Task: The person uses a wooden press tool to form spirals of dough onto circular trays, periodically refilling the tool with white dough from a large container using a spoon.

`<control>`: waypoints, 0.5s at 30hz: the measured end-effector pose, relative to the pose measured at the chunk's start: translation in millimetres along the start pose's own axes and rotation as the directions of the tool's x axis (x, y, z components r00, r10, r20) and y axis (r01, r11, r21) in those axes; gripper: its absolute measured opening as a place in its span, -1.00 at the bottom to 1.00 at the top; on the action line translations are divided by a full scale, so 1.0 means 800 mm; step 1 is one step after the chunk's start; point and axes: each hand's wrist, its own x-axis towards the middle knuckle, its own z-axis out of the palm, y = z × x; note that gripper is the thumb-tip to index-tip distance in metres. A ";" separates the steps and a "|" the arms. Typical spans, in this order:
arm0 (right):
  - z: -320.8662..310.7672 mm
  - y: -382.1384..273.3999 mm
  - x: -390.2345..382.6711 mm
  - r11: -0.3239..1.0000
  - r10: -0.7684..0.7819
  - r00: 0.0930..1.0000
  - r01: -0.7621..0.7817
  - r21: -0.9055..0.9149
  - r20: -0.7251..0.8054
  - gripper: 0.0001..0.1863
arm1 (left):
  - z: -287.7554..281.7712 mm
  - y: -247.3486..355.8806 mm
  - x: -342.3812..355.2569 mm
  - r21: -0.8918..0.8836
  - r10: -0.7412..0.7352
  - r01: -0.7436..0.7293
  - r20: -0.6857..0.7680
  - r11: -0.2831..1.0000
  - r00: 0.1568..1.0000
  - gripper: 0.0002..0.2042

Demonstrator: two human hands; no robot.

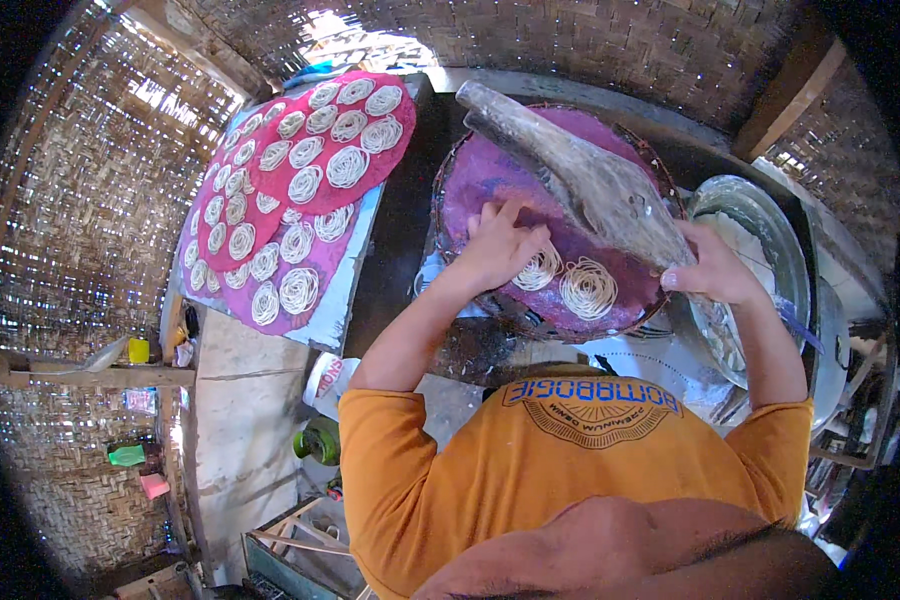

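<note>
While the R hand (718, 268) grips the near end of a cloudy plastic-looking sleeve (592, 172), prob. to keep it off two noodle-like coils (588, 288) on the cloth-lined tray (622, 138), the L hand (495, 250) sits half-curled beside them, tho I can't tell if it's pinching anything.

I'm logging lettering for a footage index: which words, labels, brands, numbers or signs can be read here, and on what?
I won't copy out wording, but lettering shows here:
Orange shirt: large blue letters across the chest, with smaller dark lettering in an emblem.
White container: reddish letters on its side.
Small packet on the woven wall: any print is too small and blurred to read.
</note>
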 end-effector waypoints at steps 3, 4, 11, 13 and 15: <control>0.001 0.001 0.004 1.000 0.000 1.000 0.000 0.020 0.021 -0.34 | -0.017 0.000 -0.003 0.137 0.003 0.020 -0.163 0.990 0.987 -0.55; 0.004 -0.002 0.006 1.000 -0.001 0.999 0.000 0.029 0.036 -0.33 | -0.022 -0.006 0.002 0.185 -0.052 0.104 -0.267 0.977 0.962 -0.57; 0.024 -0.016 0.040 0.963 0.032 0.942 -0.118 0.242 0.335 -0.35 | -0.147 -0.015 0.043 -0.744 0.038 -0.339 -0.439 -0.577 0.898 -0.15; 0.023 -0.030 0.052 0.966 0.065 0.898 -0.166 0.199 0.436 -0.40 | -0.159 -0.031 0.056 -0.669 0.159 -0.371 -0.592 -0.644 0.790 -0.19; 0.020 -0.024 0.074 0.976 0.050 0.885 -0.142 0.167 0.463 -0.43 | -0.156 -0.052 0.064 -0.649 0.123 -0.396 -0.604 -0.649 0.788 -0.20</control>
